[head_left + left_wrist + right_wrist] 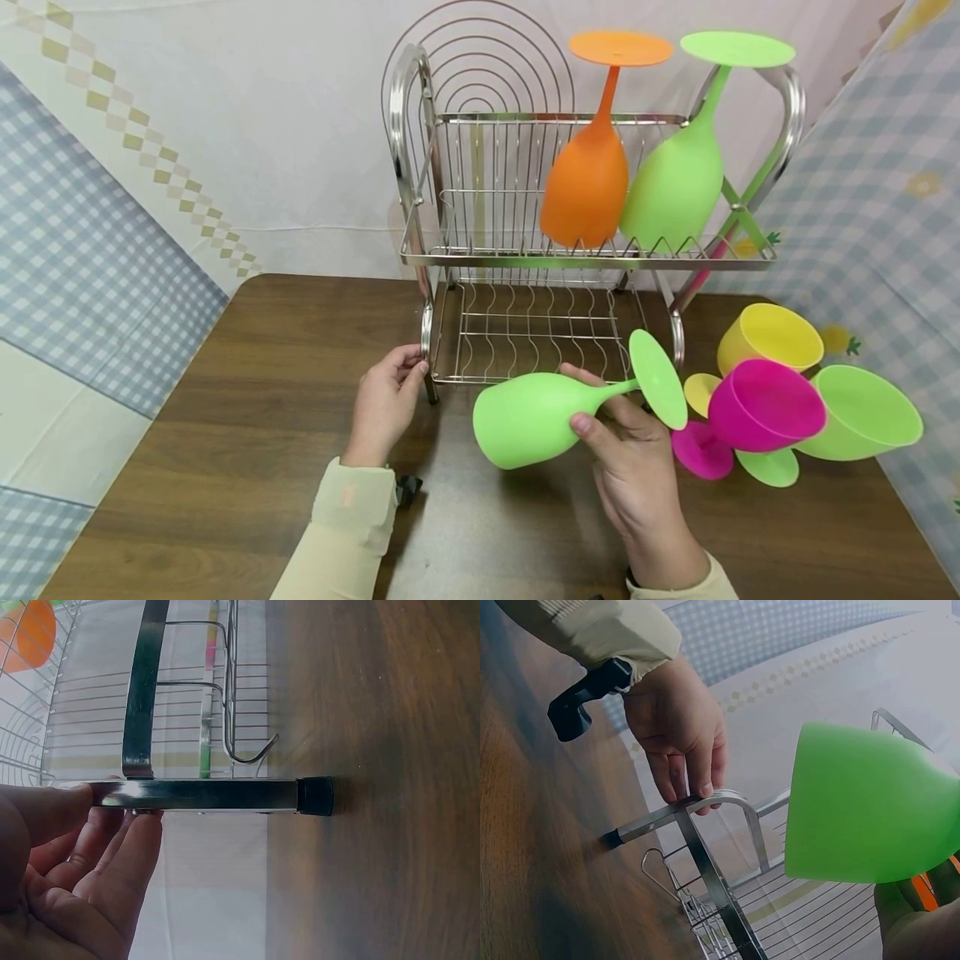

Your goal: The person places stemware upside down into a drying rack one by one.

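Observation:
In the head view my right hand [637,475] grips a green plastic goblet [525,419] near where bowl meets stem. The goblet lies sideways in the air, mouth to the left and round foot to the right, in front of the lower rack tier. My left hand [386,404] pinches the front left leg of the metal dish rack [510,262] between thumb and fingers; the left wrist view shows this leg [225,795] with its black foot cap on the wood. On the upper tier an orange goblet [585,183] and another green goblet [675,183] stand upside down.
Right of the rack, a yellow goblet [772,337], a magenta goblet [768,408] and a green goblet [862,412] lie close together on the brown wooden table [247,450]. Patterned cloth [300,125] hangs behind and at both sides.

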Motion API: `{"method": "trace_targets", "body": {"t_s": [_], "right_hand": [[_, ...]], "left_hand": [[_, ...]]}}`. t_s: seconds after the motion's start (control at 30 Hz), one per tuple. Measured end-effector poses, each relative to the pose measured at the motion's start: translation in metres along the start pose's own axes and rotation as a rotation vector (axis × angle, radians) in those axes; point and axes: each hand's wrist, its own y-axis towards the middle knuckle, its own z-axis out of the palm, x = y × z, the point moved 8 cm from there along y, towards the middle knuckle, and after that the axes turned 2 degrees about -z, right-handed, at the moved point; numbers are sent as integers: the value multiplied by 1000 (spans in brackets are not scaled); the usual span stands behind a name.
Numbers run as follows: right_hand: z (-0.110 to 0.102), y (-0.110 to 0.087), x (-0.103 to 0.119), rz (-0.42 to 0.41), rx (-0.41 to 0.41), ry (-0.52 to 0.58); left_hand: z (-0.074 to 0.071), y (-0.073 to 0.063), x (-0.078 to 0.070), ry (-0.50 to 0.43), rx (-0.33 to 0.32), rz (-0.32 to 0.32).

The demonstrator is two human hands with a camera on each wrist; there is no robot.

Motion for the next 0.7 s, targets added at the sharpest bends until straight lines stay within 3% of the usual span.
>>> {"method": "trace_targets", "body": {"t_s": [0.33,0.7], "right_hand": [[-6,-1,3,0,-33,0],[-5,5,1,11,-39,6]], "left_hand": [[7,-1,0,-25,15,-13],[1,0,1,-32,-6,0]]}}
